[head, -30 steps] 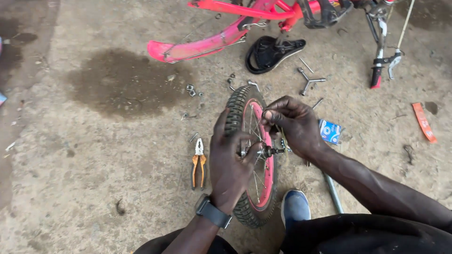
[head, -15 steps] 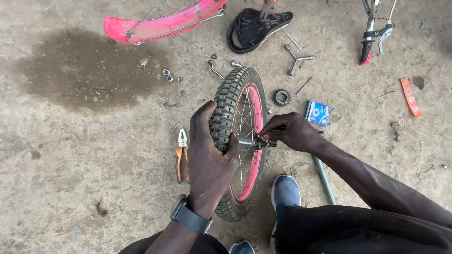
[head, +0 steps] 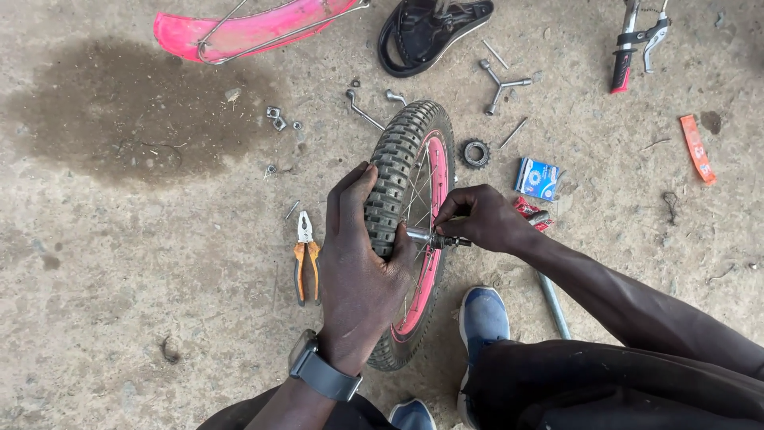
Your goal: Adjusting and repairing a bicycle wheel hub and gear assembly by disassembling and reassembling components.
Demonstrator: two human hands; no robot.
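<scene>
- Bare concrete floor [head: 119, 334], rough and dusty, with a dark damp stain [head: 127, 111] at upper left; bike parts and tools are scattered across it.
- Small bike wheel [head: 410, 231], knobbly black tyre and pink rim, stands upright on the floor between the person's knees, near the middle of the view.
- Left hand [head: 358, 271] is closed over the tyre from the left, fingers wrapped on the tread, thumb reaching in towards the hub; smartwatch [head: 322, 374] on that wrist.
- Right hand [head: 477, 219] comes in from the right, fingertips pinched shut on the axle end [head: 434, 237] sticking out of the hub. Can't tell if there's a nut under the fingers.
- Step in hand, by my read: working the axle hardware by finger while the other hand steadies the wheel.
- Next move likely calls for keeping the wheel upright and still, plus a firm twisting pinch at the axle; if it's stiff, a tool would be needed.
- Orange-handled pliers [head: 305, 255] lie just left of the wheel, within easy reach of the left hand.
- Small black sprocket [head: 476, 153] lies just right of the tyre top; blue box [head: 536, 177] near it.
- Y-shaped socket wrench [head: 501, 84], black saddle [head: 434, 28] and pink mudguard [head: 255, 32] lie further back, well apart from the hands.
- Blue shoe [head: 481, 318] sits just right of the wheel's lower part.
</scene>
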